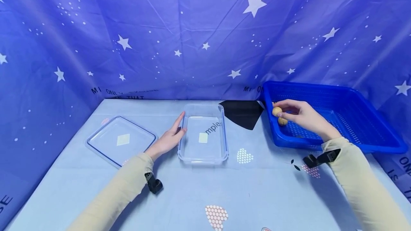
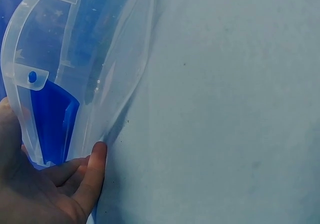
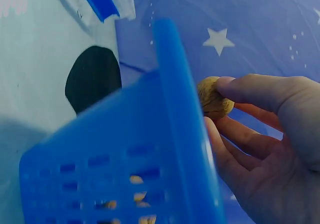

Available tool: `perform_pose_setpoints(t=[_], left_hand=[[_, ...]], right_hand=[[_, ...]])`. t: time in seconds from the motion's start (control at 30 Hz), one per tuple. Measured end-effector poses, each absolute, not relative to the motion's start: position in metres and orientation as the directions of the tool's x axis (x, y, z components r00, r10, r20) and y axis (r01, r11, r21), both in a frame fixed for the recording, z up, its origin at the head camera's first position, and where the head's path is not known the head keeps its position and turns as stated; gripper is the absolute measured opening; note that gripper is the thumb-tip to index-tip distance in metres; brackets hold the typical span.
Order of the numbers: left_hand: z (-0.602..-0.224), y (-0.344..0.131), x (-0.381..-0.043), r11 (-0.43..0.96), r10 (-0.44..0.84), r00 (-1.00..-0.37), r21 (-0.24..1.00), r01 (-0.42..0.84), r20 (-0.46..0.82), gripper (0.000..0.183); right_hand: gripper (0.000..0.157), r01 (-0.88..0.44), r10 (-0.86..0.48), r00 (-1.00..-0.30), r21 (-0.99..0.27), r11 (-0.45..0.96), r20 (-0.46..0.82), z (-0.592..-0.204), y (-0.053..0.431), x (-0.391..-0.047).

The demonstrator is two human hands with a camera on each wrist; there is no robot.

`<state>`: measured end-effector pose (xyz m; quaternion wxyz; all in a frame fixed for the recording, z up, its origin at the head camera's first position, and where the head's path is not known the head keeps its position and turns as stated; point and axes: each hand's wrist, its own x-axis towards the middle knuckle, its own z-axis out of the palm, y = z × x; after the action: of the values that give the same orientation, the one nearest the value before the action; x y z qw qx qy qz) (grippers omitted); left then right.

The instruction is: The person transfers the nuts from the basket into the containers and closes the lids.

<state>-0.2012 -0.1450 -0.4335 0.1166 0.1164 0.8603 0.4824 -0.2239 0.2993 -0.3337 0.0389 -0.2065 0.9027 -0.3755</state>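
Left grip (image 1: 168, 139) loosely spread, right grip (image 1: 306, 117) pinching

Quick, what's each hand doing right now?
Left hand: open, touching the side of the clear plastic container.
Right hand: closed, pinching a walnut at the blue basket.

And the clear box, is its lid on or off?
Off: the lid lies on the table, left of the box and apart from it; the box's top is uncovered.
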Motion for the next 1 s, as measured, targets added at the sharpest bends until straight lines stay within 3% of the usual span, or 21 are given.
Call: perform_pose_setpoints(t=[0.33, 0.6, 1.0], left_hand=[[-0.434, -0.146, -0.202, 0.51, 0.302, -0.949, 0.856, 0.082, -0.088, 0.064], [-0.434, -0.144, -0.206, 0.499, 0.308, -0.947, 0.863, 0.078, -0.092, 0.065], [-0.433, -0.144, -0.207, 0.504, 0.325, -0.941, 0.859, 0.088, -0.095, 0.065]], right_hand=[[0.036, -0.273, -0.378, -0.925, -0.77, 0.576, 0.045, -0.331, 0.266, -0.226], [0.031, -0.413, -0.505, -0.854, -0.757, 0.506, 0.129, -0.335, 0.245, -0.231], [0.029, -0.459, -0.593, -0.798, -0.75, 0.477, 0.111, -0.343, 0.201, -0.247]])
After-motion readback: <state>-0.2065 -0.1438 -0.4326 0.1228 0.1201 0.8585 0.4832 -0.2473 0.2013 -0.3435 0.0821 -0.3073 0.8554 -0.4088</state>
